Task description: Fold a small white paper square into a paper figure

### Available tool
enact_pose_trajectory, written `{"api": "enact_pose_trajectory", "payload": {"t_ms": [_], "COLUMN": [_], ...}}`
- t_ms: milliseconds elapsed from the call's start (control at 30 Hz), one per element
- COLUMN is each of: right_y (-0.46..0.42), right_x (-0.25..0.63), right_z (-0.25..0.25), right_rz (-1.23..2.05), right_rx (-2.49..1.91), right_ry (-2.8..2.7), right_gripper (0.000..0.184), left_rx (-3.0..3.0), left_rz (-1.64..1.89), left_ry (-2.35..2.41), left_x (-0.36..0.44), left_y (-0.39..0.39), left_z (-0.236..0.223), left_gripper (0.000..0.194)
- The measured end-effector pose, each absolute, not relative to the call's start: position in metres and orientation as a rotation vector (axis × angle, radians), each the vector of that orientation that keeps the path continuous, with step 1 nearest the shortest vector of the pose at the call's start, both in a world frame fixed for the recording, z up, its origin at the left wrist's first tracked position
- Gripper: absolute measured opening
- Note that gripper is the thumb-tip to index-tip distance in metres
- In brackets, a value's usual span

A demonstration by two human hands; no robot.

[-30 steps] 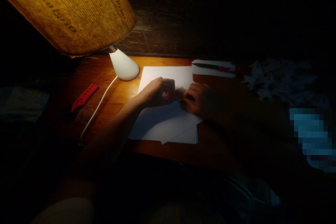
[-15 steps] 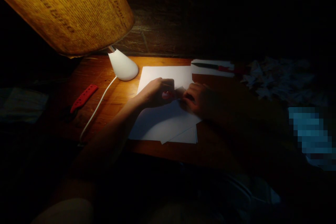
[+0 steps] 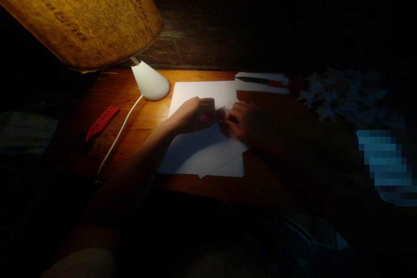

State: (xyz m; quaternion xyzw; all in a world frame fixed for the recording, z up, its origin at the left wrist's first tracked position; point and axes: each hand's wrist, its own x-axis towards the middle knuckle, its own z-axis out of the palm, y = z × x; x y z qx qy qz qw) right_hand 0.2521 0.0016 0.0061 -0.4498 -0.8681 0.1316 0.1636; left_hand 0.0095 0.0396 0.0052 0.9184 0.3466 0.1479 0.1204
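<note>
White paper sheets [image 3: 192, 156] lie stacked on the wooden table, lit from the left and partly in shadow. Over their middle, my left hand [image 3: 199, 115] is closed, its fingers curled inward. A small reddish patch [image 3: 207, 116] shows at those fingers, too blurred to name. My right hand [image 3: 243, 120] faces it from a short distance, fingers bent and pressed together above the sheets' right edge. A small dim shape [image 3: 222, 113] sits between the two hands; I cannot make out what it is. Shadow hides most of the right wrist and forearm.
A lamp with a white base [image 3: 151, 82] and patterned shade [image 3: 97, 13] stands at the left, its cord [image 3: 120, 134] running forward. Left of the cord lies a red-handled tool [image 3: 102, 122]. A knife [image 3: 254, 80] rests on paper strips [image 3: 260, 88]; crumpled white pieces [image 3: 342, 97] are heaped at the right.
The whole view has shifted slightly, so things appear a little further left. My hands keep nearly the same pose over the paper; the reddish patch at my left fingers looks darker.
</note>
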Motion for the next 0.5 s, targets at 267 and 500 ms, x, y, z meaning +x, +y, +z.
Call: {"api": "enact_pose_trajectory", "payload": {"t_ms": [267,500], "right_y": [-0.0015,-0.0016], "right_x": [0.251,0.2473], "right_z": [0.0064,0.0051], "right_rz": [0.348,0.341], "right_rx": [-1.279,-1.345], "right_ry": [-2.451,-2.417], "right_gripper": [0.01,0.017], "left_rx": [2.675,2.62], "left_rz": [0.396,0.379], "left_ry": [1.039,1.083], "left_x": [0.0127,0.0155], "left_y": [0.0372,0.0354], "left_z": [0.0098,0.0105], "left_gripper": [0.012,0.018]}}
